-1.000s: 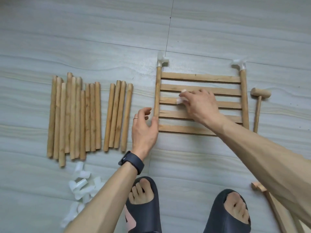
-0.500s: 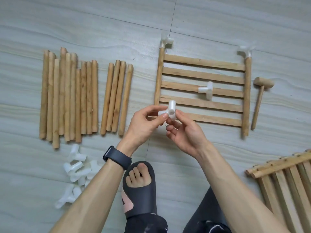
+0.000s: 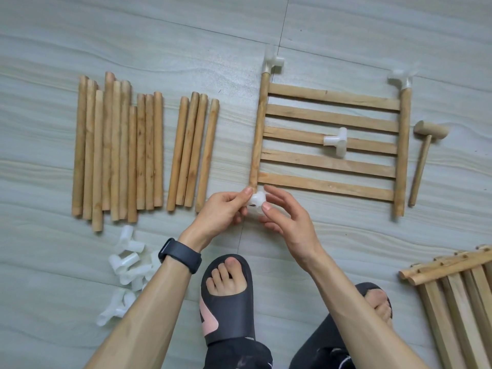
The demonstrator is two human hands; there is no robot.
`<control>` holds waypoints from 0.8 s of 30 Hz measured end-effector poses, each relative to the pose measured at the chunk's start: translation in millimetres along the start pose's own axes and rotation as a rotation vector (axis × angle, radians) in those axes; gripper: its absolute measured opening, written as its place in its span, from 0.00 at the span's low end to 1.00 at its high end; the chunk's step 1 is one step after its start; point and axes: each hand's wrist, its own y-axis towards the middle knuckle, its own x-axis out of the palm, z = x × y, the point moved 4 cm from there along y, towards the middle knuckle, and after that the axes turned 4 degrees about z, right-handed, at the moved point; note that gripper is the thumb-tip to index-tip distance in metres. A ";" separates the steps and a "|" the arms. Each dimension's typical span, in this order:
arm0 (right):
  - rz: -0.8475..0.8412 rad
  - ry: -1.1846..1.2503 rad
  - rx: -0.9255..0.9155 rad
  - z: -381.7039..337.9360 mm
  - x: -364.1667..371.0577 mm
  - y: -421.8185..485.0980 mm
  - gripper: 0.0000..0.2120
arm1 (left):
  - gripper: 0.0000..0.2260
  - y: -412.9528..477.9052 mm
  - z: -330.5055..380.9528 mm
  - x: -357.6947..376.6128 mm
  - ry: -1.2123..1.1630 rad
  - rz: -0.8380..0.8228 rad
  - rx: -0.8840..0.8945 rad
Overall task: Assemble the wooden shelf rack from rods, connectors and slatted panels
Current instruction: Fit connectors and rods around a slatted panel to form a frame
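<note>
Grey tile floor (image 3: 106,35), panel (image 3: 330,163) lying flat. Left hand (image 3: 221,213) and right hand (image 3: 288,225) both pinch one white connector (image 3: 256,202) just at the near end of the panel's left rod (image 3: 257,134). My plan: square it to the rod axis, push straight on, no cocking. I'd brace the panel so it doesn't slide. If it binds, mallet (image 3: 426,153) is beside the right rod (image 3: 403,155), light taps.

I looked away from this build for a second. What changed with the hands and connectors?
The right hand left the slatted panel, leaving a spare connector on its middle slat. With the left hand it now pinches a second connector, brought to the near end of the panel's left rail. The loose rods, mallet and connector pile stayed put.
</note>
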 end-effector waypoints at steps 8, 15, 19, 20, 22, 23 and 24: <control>-0.095 -0.136 0.019 4.6 -0.5 3.9 0.20 | 0.27 12.4 3.0 -3.0 0.190 0.061 -0.059; -0.021 -0.275 0.047 20.2 2.8 1.3 0.18 | 0.25 12.1 -0.5 -1.4 0.297 0.095 0.025; 0.086 0.134 0.254 30.4 2.7 1.1 0.12 | 0.12 6.1 -7.6 -5.8 0.120 0.221 0.072; 0.097 0.282 0.310 31.6 4.4 -0.2 0.13 | 0.08 4.3 -10.4 -7.1 0.093 0.220 0.077; 0.101 0.486 0.359 31.6 6.9 -1.7 0.16 | 0.04 1.4 -14.4 -6.9 0.068 0.131 0.081; 0.091 0.532 0.358 31.5 8.1 -2.2 0.17 | 0.06 0.7 -15.6 -6.3 0.074 0.076 0.074; 0.075 0.541 0.349 31.0 9.8 -2.9 0.17 | 0.09 0.8 -15.7 -6.2 0.084 0.037 0.062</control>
